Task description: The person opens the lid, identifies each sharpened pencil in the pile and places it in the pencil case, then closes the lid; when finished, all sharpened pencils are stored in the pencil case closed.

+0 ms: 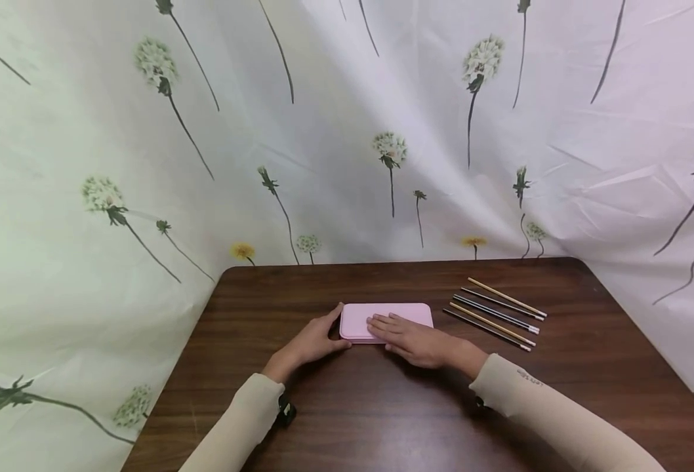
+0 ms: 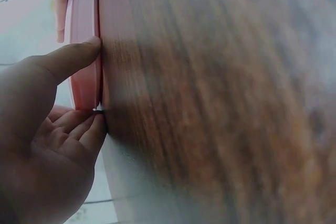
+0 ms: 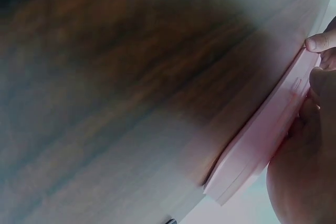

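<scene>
A closed pink pencil case point(image 1: 355, 319) lies flat on the brown wooden table. At its left end, my left hand point(image 1: 313, 339) grips the case, with the thumb on the near side and the fingers around the end. The left wrist view shows that thumb point(image 2: 73, 59) pressed to the case's side wall point(image 2: 85, 85). My right hand point(image 1: 413, 339) rests palm down on the lid, its fingers lying straight across the top. From the right wrist view, the case's long side point(image 3: 262, 135) shows low against the tabletop, and the right palm point(image 3: 299, 177) covers part of the lid.
Several slim pencils point(image 1: 494, 313), dark and tan with pale ends, lie side by side right of the case. The wooden table point(image 1: 370, 419) ends at the back against a white curtain point(image 1: 335, 164) printed with dandelions.
</scene>
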The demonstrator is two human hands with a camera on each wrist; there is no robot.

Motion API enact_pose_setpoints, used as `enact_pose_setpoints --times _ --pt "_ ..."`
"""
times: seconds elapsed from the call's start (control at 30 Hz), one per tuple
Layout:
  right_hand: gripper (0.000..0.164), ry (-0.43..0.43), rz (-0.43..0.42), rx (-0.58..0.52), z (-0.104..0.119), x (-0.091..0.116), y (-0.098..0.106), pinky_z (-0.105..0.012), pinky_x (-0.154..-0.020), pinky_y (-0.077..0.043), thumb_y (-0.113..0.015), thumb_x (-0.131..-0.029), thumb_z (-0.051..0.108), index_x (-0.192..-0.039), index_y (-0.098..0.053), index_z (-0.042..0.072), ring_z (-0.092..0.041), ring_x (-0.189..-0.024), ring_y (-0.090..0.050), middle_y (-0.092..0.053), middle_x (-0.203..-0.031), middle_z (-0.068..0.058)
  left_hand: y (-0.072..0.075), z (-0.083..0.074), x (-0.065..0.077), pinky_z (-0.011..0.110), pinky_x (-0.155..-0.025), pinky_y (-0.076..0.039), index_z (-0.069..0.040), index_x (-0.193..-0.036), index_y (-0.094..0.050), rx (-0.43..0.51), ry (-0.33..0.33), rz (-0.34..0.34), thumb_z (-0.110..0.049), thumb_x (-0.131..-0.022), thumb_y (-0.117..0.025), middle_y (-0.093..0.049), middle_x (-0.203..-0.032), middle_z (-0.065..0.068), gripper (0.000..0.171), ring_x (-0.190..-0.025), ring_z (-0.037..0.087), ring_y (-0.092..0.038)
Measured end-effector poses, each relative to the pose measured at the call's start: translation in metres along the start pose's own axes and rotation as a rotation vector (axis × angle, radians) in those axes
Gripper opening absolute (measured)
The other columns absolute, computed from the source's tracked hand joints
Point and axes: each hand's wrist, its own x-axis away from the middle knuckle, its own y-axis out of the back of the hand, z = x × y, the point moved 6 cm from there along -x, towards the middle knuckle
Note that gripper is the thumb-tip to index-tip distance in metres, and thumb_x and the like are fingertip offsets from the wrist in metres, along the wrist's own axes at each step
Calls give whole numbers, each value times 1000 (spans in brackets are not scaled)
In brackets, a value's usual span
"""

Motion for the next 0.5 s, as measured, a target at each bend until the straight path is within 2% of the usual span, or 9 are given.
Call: enact_pose_setpoints --times 0.2,0.3,0.33,0.47,0.5 --pt "54 -13 -6 25 -2 2 1 -57 -130 -28 -46 -114 17 -165 -36 2 -35 -161 -32 -34 -173 -16 -1 0 -6 53 -124 -40 2 -166 -29 -15 -1 9 -29 -96 -82 -42 -166 25 93 -152 38 -47" --pt "53 -28 -2 3 -1 1 5 -58 -130 -28 -46 -115 18 -165 -37 2 -36 -161 -33 -34 -173 -17 0 -1 -7 55 -123 -41 3 -166 -29 -9 -19 16 -29 -96 -81 -43 -165 27 93 -151 41 -48" --pt "53 -36 -4 -6 -1 0 7 -58 -130 -28 -47 -115 18 -164 -38 2 -36 -161 -33 -35 -173 -17 -1 5 -8 53 -122 -42 3 -166 -28 -21 -49 11 -33 -97 -79 -43 -165 27 93 -150 39 -49" --pt "50 -85 -55 -37 -3 0 21 -55 -127 -34 -50 -113 17 -162 -45 5 -33 -158 -39 -40 -171 -14 5 3 -6 55 -121 -42 4 -166 -27 1 -74 20 -38 -97 -79 -41 -165 31 96 -150 42 -47" --pt "48 -100 -81 -38 -4 1 26 -54 -126 -37 -51 -113 16 -160 -49 6 -33 -156 -42 -42 -170 -13 4 8 -7 52 -120 -45 4 -167 -26 -8 -91 22 -42 -98 -77 -41 -165 30 97 -150 41 -49"
